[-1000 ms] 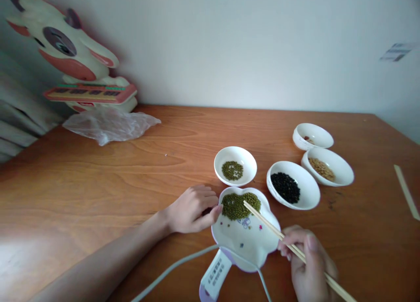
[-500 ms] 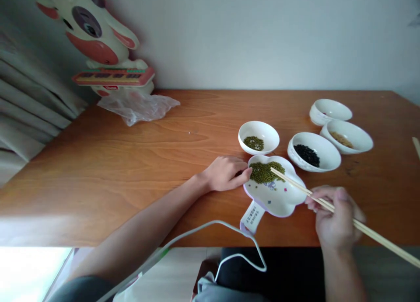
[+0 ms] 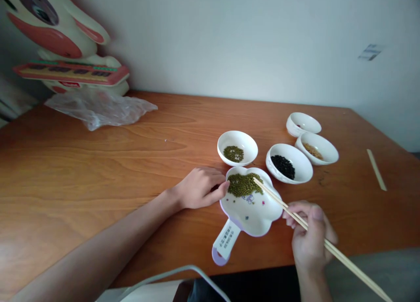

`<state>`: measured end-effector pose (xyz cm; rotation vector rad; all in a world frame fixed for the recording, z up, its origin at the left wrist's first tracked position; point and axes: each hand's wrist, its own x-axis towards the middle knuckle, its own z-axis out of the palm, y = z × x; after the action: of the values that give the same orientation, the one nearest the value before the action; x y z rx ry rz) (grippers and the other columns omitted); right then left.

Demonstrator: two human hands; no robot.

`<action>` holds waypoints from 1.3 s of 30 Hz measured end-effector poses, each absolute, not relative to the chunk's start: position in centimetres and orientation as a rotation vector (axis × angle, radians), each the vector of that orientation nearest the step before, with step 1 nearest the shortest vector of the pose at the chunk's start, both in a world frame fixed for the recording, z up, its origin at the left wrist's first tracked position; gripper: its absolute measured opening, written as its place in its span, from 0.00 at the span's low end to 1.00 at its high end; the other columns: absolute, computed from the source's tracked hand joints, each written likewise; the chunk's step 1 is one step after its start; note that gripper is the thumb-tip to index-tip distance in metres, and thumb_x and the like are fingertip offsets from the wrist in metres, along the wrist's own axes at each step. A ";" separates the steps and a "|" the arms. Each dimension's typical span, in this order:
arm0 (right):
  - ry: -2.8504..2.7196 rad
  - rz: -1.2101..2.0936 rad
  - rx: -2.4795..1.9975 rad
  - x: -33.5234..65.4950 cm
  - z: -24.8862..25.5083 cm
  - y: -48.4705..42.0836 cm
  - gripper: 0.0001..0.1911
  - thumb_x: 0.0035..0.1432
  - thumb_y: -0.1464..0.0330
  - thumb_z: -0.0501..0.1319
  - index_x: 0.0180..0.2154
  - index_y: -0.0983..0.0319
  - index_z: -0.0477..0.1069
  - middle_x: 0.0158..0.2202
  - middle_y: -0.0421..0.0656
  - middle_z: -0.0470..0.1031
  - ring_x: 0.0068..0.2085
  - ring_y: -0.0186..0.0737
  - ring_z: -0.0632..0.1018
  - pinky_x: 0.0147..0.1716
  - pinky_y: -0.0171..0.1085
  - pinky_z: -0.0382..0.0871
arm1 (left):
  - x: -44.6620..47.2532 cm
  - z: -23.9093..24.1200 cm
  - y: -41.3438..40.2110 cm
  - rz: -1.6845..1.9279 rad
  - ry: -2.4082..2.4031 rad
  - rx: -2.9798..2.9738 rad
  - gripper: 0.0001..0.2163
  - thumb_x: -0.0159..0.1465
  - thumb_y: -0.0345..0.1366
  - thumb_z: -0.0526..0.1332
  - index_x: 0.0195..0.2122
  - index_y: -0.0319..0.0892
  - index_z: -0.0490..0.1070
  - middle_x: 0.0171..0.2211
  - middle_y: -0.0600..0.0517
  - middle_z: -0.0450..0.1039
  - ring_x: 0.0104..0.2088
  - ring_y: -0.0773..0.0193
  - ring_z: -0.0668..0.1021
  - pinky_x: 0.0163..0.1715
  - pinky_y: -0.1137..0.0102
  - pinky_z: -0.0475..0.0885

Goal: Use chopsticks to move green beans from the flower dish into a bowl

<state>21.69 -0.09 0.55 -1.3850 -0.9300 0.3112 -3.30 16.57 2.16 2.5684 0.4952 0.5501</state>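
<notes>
My right hand [image 3: 313, 234] is closed around a pair of wooden chopsticks [image 3: 344, 259], their tips together at the right part of the green mung beans [image 3: 243, 186]. These beans lie in the upper left of a white flower-shaped dish [image 3: 262, 225] with a purple rim and a labelled handle. My left hand [image 3: 203, 188] pinches the dish's left rim between thumb and fingers; the fingertips are partly hidden. Just behind the dish stands a white bowl [image 3: 247, 140] with a smaller amount of mung beans.
Right of the dish is a bowl [image 3: 303, 171] of black grains, with a bowl [image 3: 330, 153] of tan grains and another bowl [image 3: 311, 125] behind it. A flat wooden strip [image 3: 376, 170] lies far right. Clear plastic [image 3: 101, 109] and a cow toy [image 3: 82, 74] stand left; a pale cable [image 3: 183, 268] crosses in front.
The view has swung right, so the tabletop things appear further left and the whole wooden strip shows. Both hands keep their hold, and the chopstick tips stay at the beans.
</notes>
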 end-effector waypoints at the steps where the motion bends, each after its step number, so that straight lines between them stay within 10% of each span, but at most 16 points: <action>1: -0.937 0.316 -1.384 21.7 0.5 -0.1 0.24 0.70 0.54 0.58 0.28 0.62 0.78 0.24 0.44 0.76 0.23 0.37 0.72 0.21 0.36 0.64 | -3.3 2.2 16.6 0.539 0.498 2.568 0.19 0.79 0.40 0.48 0.29 0.43 0.66 0.29 0.51 0.73 0.29 0.62 0.74 0.33 0.67 0.67; 12: -1.009 0.402 -1.330 21.4 1.1 -0.2 0.37 0.73 0.44 0.43 0.27 0.59 0.77 0.25 0.43 0.74 0.25 0.38 0.71 0.23 0.37 0.64 | -3.6 2.0 16.6 0.479 0.493 2.545 0.18 0.79 0.40 0.48 0.31 0.43 0.63 0.29 0.52 0.69 0.30 0.62 0.71 0.35 0.66 0.64; 39: -1.175 0.310 -1.267 22.0 0.1 1.0 0.32 0.77 0.53 0.40 0.33 0.58 0.75 0.31 0.44 0.74 0.32 0.42 0.74 0.30 0.41 0.64 | -3.5 2.1 16.4 0.453 0.494 2.530 0.18 0.79 0.38 0.48 0.30 0.43 0.63 0.28 0.52 0.70 0.31 0.61 0.71 0.36 0.66 0.64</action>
<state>21.95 0.99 0.10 -1.2673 -1.1751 0.3098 -3.52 16.42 2.10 2.5303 0.4943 0.4529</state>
